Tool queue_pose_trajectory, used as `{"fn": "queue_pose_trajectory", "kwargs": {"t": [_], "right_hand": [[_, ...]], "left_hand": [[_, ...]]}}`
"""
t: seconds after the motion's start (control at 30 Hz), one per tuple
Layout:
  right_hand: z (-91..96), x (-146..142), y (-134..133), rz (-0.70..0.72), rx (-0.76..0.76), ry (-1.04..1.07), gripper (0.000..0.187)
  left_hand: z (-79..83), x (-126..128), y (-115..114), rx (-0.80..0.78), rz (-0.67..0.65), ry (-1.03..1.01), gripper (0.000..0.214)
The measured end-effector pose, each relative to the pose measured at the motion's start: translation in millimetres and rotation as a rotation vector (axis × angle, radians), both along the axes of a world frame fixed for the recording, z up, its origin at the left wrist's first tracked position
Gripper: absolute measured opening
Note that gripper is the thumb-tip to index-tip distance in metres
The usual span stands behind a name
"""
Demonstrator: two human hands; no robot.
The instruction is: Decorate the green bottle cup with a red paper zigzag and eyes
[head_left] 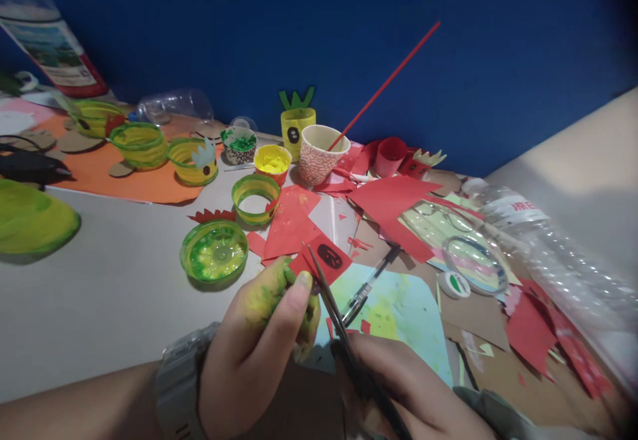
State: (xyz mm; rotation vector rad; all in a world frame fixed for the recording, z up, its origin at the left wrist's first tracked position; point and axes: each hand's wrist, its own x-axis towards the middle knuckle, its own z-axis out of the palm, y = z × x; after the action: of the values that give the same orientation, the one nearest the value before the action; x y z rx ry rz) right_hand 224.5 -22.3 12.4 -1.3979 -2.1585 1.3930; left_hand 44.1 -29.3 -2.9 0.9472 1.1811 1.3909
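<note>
My left hand (269,340), smeared with yellow and green paint, pinches a small red paper piece (325,259) that has a black oval drawn on it. My right hand (399,387) grips a pair of scissors (331,307), blades pointing up and away, their tips at the red piece. A grey watch sits on my left wrist. Under the hands lies a light blue sheet (399,314) stained with yellow paint, and a pen (369,285) lies across it.
Red paper scraps (393,204) litter the table. A patterned cup (321,154) holds a red-handled brush. Yellow paint pot (272,161), green paint pot (239,144), painted bottle-bottom rings (256,197), a green dish (214,252), a clear plastic bottle (548,254), tape roll (454,284).
</note>
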Motion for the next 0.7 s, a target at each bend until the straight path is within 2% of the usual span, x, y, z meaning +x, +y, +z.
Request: {"fn": "queue_pose_trajectory", "kwargs": {"t": [0.17,0.37,0.7], "right_hand": [[0.5,-1.0,1.6,0.037,0.022,-0.001,0.013],[2.3,-1.9,3.9,0.074,0.022,-0.016,0.013],[-0.5,-0.9,-0.7,0.018,0.044,-0.027,0.014]], "left_hand": [[-2.1,0.1,-1.0,0.002,0.012,0.011,0.041],[-7.4,-2.4,-1.8,0.014,-0.053,0.049,0.041],[-2.9,-6.1,0.0,0.008,-0.089,0.105,0.042]]}}
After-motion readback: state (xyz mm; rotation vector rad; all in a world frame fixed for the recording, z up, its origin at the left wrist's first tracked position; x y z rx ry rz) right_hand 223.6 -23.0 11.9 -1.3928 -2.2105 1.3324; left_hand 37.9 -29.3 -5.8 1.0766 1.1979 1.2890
